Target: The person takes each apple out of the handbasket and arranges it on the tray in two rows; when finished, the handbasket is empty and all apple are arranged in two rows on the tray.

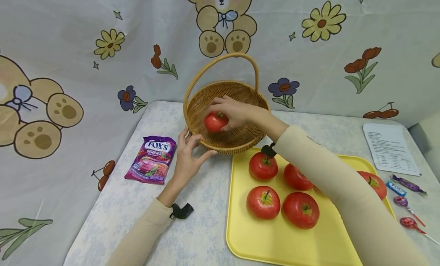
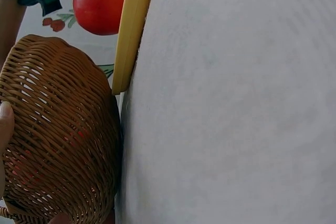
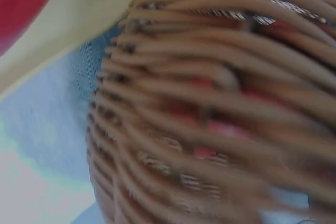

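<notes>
My right hand (image 1: 231,114) reaches into a round wicker basket (image 1: 240,145) with a tall handle and grips a red apple (image 1: 214,122) low inside it. At the basket's front-left side, my left hand (image 1: 192,145) holds the wall, fingers up at the rim and thumb along the base. In the left wrist view the basket (image 2: 58,140) fills the lower left, with a fingertip (image 2: 4,119) on its weave. The right wrist view is a blurred close-up of the basket wall (image 3: 210,77), with red showing through the weave.
A yellow tray (image 1: 275,243) in front of the basket carries several red apples (image 1: 263,202), partly under my right sleeve. A purple candy bag (image 1: 151,159) lies to the left. A printed sheet (image 1: 390,147), wrapped sweets (image 1: 407,184) and lollipops (image 1: 410,223) lie at the right edge.
</notes>
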`<state>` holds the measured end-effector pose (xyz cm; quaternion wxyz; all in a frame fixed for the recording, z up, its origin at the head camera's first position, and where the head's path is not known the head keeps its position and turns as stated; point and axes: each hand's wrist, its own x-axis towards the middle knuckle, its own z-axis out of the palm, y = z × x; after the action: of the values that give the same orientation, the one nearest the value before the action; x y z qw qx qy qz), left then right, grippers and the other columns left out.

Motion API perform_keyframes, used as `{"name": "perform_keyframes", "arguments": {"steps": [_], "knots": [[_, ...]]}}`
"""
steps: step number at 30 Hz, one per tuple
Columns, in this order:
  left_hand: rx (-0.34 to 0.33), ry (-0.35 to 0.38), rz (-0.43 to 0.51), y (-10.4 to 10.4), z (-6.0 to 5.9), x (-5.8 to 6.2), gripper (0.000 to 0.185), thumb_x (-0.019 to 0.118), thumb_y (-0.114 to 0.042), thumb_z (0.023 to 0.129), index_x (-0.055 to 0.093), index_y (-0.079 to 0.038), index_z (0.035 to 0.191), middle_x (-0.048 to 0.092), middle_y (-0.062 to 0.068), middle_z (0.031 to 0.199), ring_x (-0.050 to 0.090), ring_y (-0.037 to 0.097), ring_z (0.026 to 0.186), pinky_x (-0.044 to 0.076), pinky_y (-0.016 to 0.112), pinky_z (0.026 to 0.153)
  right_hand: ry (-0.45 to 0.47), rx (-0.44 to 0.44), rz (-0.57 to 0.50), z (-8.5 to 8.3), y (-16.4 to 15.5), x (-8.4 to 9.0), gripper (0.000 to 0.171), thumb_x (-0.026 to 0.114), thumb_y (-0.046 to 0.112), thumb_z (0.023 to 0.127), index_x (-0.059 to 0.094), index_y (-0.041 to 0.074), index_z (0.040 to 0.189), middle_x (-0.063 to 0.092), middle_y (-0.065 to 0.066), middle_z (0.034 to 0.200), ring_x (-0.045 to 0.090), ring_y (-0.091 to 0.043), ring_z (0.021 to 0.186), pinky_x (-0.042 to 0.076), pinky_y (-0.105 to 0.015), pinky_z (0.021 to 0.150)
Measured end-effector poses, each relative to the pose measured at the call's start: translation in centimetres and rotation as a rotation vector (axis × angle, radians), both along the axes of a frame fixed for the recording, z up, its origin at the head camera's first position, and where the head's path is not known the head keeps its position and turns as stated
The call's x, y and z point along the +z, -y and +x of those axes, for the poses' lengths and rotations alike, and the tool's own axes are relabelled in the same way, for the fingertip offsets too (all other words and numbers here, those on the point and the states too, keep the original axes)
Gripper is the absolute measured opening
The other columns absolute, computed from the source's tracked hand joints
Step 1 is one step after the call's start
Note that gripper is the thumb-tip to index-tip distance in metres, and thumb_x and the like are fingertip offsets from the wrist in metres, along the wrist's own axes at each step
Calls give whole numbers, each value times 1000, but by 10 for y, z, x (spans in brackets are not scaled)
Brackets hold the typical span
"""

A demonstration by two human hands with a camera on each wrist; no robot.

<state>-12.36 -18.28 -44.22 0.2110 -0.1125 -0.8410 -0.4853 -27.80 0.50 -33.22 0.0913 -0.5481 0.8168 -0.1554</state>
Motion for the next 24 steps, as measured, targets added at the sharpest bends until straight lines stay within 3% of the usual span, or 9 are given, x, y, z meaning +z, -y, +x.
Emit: {"name": "perform_keyframes", "arguments": {"steps": [11,24], "knots": [[16,10,-14,0,1,0,49,83,-30,77,58,-10,114,18,24,155,47,37,133,57,45,94,-18,-67,-88,11,-39,29,60,83,18,76,60,27,130,48,-3,135,40,-27,125,46,-47,100],[-1,0,1,-2,3,1,51,84,-27,77,58,-6,116,18,28,153,47,39,132,57,45,92,-53,-82,-162,27,-79,44,60,84,16,74,61,22,129,48,-6,137,40,-29,127,45,-51,97]]}}
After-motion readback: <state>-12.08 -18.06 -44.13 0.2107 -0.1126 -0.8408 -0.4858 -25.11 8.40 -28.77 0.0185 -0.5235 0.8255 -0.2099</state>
